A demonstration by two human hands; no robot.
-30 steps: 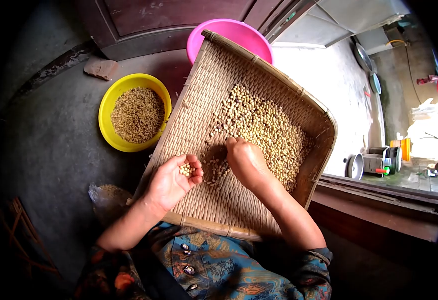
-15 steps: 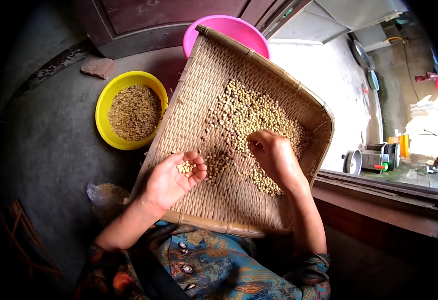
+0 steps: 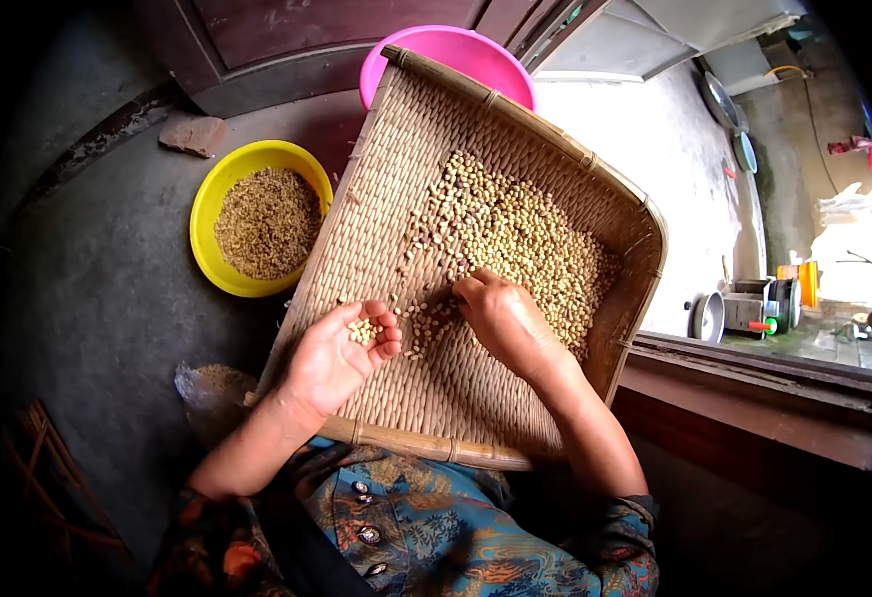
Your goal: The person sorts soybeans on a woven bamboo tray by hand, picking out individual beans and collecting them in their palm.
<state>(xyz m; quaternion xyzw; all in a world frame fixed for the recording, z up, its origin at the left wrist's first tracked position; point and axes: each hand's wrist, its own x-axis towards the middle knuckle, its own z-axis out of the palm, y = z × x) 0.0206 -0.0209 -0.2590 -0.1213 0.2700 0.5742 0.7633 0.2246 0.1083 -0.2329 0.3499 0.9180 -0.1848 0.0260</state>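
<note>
A woven basket tray lies tilted in front of me, with pale beans spread over its middle and right side, some of them darker. My left hand, palm up with curled fingers, cups several pale beans above the tray's left part. At the near edge of the bean pile, my right hand has its fingertips pressed together, and whatever they hold is hidden. Loose beans lie between the two hands.
Left of the tray, a yellow basin holds small brownish pieces. Behind the tray is a pink basin. A brick and a plastic bag rest on the floor. A window ledge runs along the right.
My right hand has moved right over the pile, then back left and down to its near edge. My left hand stays cupped around beans. The whole view has shifted slightly.
</note>
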